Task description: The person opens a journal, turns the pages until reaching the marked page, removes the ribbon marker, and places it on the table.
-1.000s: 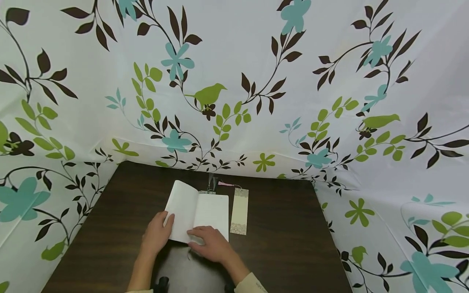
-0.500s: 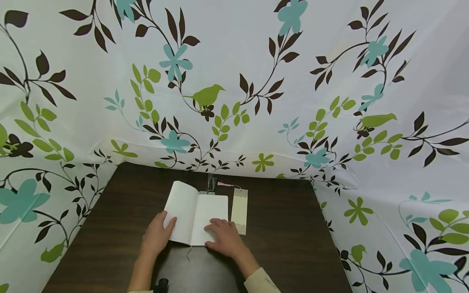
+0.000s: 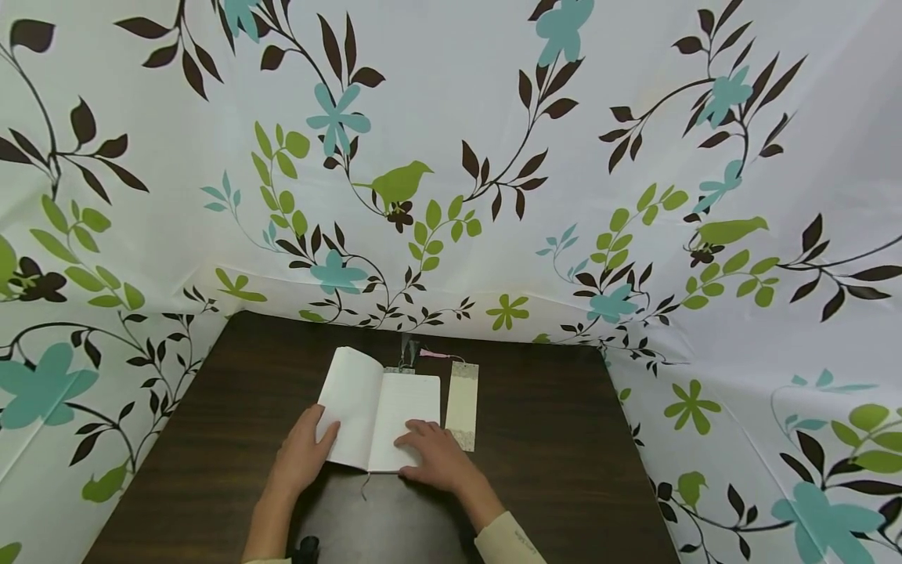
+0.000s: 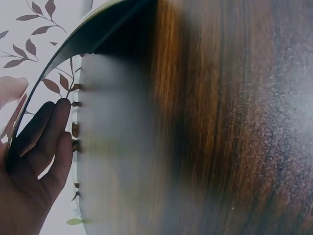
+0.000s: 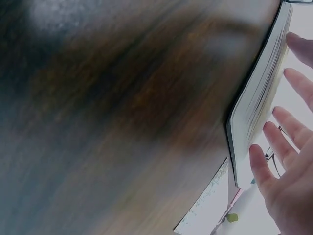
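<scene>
An open notebook (image 3: 416, 407) with blank-looking white pages lies on the dark table, its left side raised off the surface. My left hand (image 3: 304, 453) grips that raised side, thumb on the page and fingers behind the dark cover (image 4: 98, 32). My right hand (image 3: 442, 460) rests over the lower right page, fingers spread and loosely bent. In the right wrist view its fingertips lie along the thick page block (image 5: 257, 93). A thin ribbon (image 3: 364, 489) hangs from the bottom of the spine.
Right of the notebook lies a pale bookmark (image 3: 463, 403) with a pink tassel (image 3: 433, 354). Another bookmark with a dark tassel (image 3: 407, 352) is partly hidden behind the notebook's top edge. The wood-grain table (image 3: 550, 439) meets a leaf-and-bird patterned curtain (image 3: 451, 258).
My right hand has slid right from near the spine to the lower right page, uncovering the gutter and the ribbon. The left hand keeps its grip almost unmoved.
</scene>
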Motion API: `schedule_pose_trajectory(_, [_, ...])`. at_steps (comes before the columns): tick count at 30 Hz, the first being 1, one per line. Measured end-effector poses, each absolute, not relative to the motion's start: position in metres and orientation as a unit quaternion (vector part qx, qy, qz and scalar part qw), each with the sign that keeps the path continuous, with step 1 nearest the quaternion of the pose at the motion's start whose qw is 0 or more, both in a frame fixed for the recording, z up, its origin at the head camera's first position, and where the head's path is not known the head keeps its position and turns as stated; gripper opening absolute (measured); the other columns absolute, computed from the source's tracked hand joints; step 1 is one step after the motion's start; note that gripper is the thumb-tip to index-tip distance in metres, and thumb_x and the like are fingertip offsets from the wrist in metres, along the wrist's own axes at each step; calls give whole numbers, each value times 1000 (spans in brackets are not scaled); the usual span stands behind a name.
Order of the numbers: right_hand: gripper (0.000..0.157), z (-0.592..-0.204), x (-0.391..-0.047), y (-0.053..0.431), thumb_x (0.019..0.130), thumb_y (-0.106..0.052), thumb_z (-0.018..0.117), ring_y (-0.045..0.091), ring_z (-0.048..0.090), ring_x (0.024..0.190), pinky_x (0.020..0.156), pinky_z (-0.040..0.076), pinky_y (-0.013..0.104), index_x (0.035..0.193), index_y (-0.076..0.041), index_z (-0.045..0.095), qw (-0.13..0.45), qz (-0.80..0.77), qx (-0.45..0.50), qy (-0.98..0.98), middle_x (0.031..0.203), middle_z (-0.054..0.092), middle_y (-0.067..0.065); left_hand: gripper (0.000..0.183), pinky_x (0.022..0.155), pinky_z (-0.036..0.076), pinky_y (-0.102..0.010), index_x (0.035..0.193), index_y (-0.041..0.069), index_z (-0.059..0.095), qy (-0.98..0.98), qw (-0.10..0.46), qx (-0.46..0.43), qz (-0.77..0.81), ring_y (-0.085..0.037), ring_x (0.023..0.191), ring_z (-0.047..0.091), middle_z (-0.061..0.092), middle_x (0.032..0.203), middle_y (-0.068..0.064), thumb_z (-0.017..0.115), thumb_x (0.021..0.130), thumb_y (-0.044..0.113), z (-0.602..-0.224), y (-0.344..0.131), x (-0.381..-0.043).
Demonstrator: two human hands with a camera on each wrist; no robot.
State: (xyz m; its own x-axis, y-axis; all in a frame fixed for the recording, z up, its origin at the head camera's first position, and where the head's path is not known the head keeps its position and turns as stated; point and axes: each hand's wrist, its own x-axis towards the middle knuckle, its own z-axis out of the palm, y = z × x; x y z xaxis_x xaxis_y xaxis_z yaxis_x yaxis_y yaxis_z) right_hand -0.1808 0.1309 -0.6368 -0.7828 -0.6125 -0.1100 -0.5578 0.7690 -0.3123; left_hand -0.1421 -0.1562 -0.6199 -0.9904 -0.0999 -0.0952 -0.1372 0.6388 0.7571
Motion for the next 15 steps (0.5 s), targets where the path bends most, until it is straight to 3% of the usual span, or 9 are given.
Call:
schedule_pose_trajectory(6, [12, -634, -184, 130, 103, -37, 74, 16, 67, 123, 102, 56, 36, 110, -30, 81, 83, -159, -341, 923, 135, 72, -6, 52, 112, 44, -68, 153, -5, 47, 902, 28, -62, 426, -50, 142, 52, 51, 155, -31, 58, 112, 26, -622, -159, -142])
schedule_pose_trajectory(10, [9, -636, -182, 132, 104, -31, 73, 10, 69, 105, 91, 57, 28, 99, -28, 79, 49, -151, -361, 919, 117, 76, -10, 56, 117, 41, -67, 155, -5, 46, 898, 36, -63, 435, -50, 146, 49, 49, 158, -31, 58, 112, 29, -623, -159, -142])
schedule_pose_trajectory(15, [6, -643, -174, 137, 104, -33, 75, 9, 68, 103, 88, 56, 29, 98, -30, 75, 12, -118, -383, 916, 117, 74, -10, 55, 117, 42, -66, 153, -4, 47, 897, 37, -65, 435, -48, 144, 51, 50, 156, -30, 60, 111, 28, -627, -161, -140])
